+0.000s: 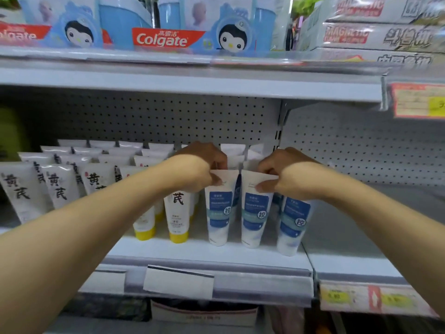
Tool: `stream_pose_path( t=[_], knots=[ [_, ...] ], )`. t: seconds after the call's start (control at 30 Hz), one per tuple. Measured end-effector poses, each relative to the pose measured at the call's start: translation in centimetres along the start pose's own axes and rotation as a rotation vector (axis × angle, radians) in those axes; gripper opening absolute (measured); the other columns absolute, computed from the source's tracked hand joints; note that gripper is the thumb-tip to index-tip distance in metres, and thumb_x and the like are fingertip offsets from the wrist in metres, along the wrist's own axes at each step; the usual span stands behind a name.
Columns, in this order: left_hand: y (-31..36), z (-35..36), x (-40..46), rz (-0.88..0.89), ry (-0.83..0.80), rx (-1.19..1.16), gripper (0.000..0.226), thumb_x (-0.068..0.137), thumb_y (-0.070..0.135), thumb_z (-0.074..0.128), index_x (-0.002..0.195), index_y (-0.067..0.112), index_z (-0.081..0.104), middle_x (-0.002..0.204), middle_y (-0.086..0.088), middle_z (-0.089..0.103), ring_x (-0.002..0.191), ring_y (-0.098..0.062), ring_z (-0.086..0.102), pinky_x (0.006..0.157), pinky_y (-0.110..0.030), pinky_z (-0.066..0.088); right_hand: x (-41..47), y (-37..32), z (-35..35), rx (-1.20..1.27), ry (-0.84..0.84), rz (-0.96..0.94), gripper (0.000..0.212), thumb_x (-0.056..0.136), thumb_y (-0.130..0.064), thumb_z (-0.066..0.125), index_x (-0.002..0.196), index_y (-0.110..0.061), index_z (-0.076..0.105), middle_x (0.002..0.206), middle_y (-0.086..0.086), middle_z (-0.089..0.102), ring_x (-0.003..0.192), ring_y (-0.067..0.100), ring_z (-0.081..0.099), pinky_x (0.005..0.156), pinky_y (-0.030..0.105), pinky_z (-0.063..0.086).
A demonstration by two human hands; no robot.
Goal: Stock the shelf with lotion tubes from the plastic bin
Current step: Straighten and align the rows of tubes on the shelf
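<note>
Both my arms reach into the middle shelf (204, 249). My left hand (199, 167) pinches the flat top edge of a white tube with a blue label (219, 213), which stands upright on its cap. My right hand (281, 174) pinches the top of a second blue-label tube (255, 213) right beside it. A third blue-label tube (292, 225) leans at the right end of the row, below my right wrist. More of these tubes stand behind my hands, partly hidden. The plastic bin is out of view.
White tubes with black characters and yellow caps (178, 213) fill the shelf's left side in several rows. Colgate boxes (161, 37) sit on the shelf above. The neighbouring bay's shelf (349, 237) lies to the right. A white price tag (178, 282) hangs on the front rail.
</note>
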State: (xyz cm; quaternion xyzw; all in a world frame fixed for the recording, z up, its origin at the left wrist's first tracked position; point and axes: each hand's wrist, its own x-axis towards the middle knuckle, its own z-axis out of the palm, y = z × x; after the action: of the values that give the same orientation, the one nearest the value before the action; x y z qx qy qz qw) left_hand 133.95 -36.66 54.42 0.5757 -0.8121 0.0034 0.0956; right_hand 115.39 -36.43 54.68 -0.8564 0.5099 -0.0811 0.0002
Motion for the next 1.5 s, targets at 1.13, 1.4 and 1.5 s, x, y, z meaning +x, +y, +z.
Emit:
stream_pose_path(
  t=[1.13, 1.4, 1.5],
  knots=[
    [-0.5, -1.4, 2.5, -0.035, 0.184, -0.107, 0.014, 0.090, 0.022, 0.056, 0.102, 0.026, 0.064, 0.103, 0.009, 0.066, 0.093, -0.013, 0.062, 0.089, -0.028, 0.050, -4.4, 5.3, -0.6, 0.170, 0.150, 0.221, 0.014, 0.080, -0.037, 0.068, 0.091, -0.031, 0.065, 0.090, -0.010, 0.063, 0.083, 0.009, 0.058, 0.068, 0.020, 0.045],
    [-0.9, -0.8, 4.7, 0.026, -0.017, 0.027, 0.024, 0.085, 0.031, 0.064, 0.104, 0.017, 0.066, 0.106, 0.002, 0.066, 0.092, -0.014, 0.059, 0.081, -0.022, 0.042, -1.6, 4.5, -1.5, 0.173, 0.318, 0.152, 0.017, 0.090, -0.022, 0.058, 0.105, -0.027, 0.064, 0.092, -0.013, 0.056, 0.085, 0.007, 0.052, 0.073, 0.019, 0.037],
    [-1.1, -0.1, 5.6, 0.036, -0.034, 0.063, 0.026, 0.084, 0.030, 0.066, 0.106, 0.017, 0.067, 0.103, 0.001, 0.066, 0.086, -0.013, 0.057, 0.074, -0.021, 0.039, 0.3, 4.1, -1.5, 0.110, 0.274, 0.049, 0.020, 0.091, -0.018, 0.057, 0.109, -0.024, 0.064, 0.099, -0.013, 0.057, 0.091, 0.005, 0.051, 0.072, 0.013, 0.035]
  ],
)
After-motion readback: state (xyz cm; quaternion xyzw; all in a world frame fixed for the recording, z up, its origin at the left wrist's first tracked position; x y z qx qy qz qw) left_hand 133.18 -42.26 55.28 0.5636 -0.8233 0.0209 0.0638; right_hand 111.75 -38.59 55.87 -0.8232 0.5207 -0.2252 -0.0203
